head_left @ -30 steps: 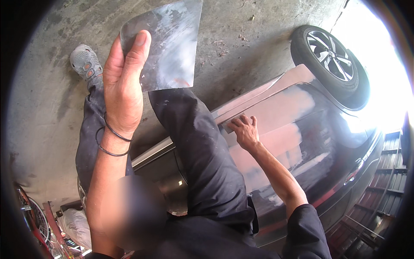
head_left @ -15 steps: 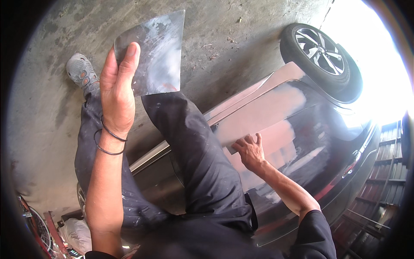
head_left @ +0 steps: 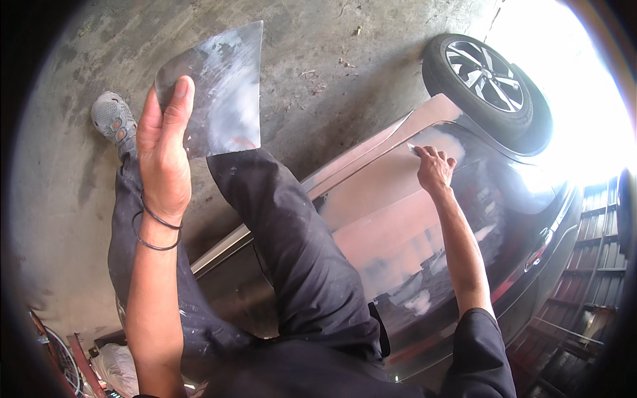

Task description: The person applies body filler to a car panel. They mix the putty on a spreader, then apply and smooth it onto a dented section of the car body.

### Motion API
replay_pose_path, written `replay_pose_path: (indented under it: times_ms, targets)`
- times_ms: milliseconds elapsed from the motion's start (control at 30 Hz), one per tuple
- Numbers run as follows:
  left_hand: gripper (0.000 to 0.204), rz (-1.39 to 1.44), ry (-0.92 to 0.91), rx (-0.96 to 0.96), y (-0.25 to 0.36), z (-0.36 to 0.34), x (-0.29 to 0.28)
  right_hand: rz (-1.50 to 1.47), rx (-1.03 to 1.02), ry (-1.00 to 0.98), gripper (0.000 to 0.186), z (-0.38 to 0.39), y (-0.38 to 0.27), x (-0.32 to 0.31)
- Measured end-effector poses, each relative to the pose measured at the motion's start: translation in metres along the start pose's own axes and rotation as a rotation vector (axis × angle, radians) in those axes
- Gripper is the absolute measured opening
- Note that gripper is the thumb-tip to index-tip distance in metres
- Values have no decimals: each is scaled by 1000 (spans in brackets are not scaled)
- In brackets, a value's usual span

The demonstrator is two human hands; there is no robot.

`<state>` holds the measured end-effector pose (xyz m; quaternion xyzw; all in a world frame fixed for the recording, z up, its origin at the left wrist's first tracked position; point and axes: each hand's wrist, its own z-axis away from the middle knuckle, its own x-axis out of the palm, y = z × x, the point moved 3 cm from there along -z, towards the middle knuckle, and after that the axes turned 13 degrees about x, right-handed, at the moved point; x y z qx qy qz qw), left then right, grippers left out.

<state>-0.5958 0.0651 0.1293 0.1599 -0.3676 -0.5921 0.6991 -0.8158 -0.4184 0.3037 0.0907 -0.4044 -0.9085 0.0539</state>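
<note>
My left hand (head_left: 166, 149) grips a thin, shiny mixing plate (head_left: 229, 93) by its edge, thumb across the face. Whitish and grey smears cover the plate, with a reddish spot at its lower corner. My right hand (head_left: 438, 171) pinches a small flat spreader (head_left: 413, 150), only its edge showing past the fingers. That hand is at the car's side panel (head_left: 391, 225), near the wheel end. Pink and pale grey filler-like patches cover much of the panel, with rough white streaks (head_left: 419, 302) lower down on dark paint.
A car wheel (head_left: 488, 76) with a spoked rim stands beyond the panel. My knees (head_left: 242, 176) are between the plate and the car. Stained concrete floor (head_left: 312, 40) lies beyond. At lower left are a bicycle wheel (head_left: 63, 358) and a pale plastic bag (head_left: 118, 365).
My right hand has moved up and right along the panel with the spreader, from its middle toward the wheel. The plate in my left hand has shifted slightly left in view.
</note>
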Motion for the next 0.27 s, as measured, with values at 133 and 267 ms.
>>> replay_pose_path:
  times_ms: [133, 267]
  targets:
    - [46, 1, -49, 33, -11, 1, -13, 81, 10, -107, 49, -13, -19, 9]
    - [46, 36, -18, 21, -10, 1, -8, 158, 43, -168, 50, -30, -33, 16]
